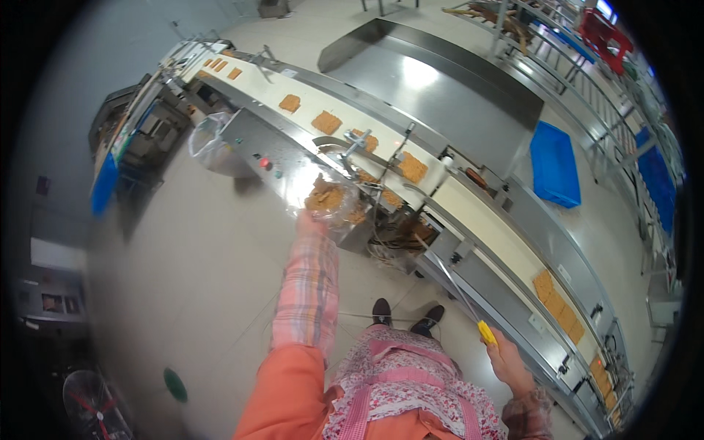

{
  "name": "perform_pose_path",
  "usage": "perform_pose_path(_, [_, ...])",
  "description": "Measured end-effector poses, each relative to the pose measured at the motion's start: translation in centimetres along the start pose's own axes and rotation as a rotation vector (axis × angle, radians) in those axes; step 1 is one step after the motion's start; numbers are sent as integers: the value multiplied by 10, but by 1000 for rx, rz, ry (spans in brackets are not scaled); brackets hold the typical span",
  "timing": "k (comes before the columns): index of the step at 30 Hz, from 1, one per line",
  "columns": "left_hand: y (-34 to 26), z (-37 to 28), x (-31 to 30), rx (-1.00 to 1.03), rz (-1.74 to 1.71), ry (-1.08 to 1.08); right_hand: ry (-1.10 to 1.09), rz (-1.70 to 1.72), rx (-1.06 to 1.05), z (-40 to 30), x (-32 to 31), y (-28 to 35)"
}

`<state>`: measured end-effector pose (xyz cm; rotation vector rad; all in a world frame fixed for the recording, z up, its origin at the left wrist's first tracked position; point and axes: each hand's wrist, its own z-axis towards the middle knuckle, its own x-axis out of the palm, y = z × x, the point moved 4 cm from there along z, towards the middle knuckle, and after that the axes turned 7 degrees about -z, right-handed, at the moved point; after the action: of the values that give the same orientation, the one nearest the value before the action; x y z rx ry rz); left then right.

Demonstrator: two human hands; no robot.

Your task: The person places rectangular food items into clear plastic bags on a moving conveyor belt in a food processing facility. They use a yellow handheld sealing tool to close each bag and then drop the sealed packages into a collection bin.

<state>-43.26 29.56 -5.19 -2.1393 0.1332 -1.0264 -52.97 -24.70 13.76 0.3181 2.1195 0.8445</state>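
Observation:
My left hand (311,224) reaches forward to the near rim of a clear plastic bag (345,209) that holds brown crumbly food pieces (324,197); it is blurred, so its grip on the rim cannot be made out. In my right hand (507,358) is the yellow handle (487,333) of a long thin metal tool (452,279), whose far end points at the gap under the conveyor. Square brown noodle-like food cakes (326,122) lie spaced along the pale conveyor belt (363,121), and one (412,167) sits near the belt's end. Connected cakes (558,309) lie on the lower belt (489,225).
A steel control panel with a red button (264,163) stands beside the bag. Metal guide rods and a clamp (357,142) overhang the belt. Beyond it are a large steel tray (429,82) and a blue crate (554,165). A lined bin (223,148) stands at left.

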Motion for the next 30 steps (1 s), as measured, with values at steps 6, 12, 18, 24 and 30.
perform_pose_path(6, [-75, -78, 24, 178, 119, -31, -105, 0, 77, 35, 12, 5])
perform_pose_path(12, [-152, -225, -35, 106, -115, -440, -128, -74, -44, 84, 19, 5])
perform_pose_path(18, [-112, -296, -213, 33, -228, -245, -126, -207, -181, 104, 13, 39])
perform_pose_path(24, [-70, -405, -181, 120, 8, -721, -154, -291, -262, 134, 9, 59])
perform_pose_path(30, [-34, -455, -229, 59, -156, -863, -160, -338, -329, 161, 21, 90])
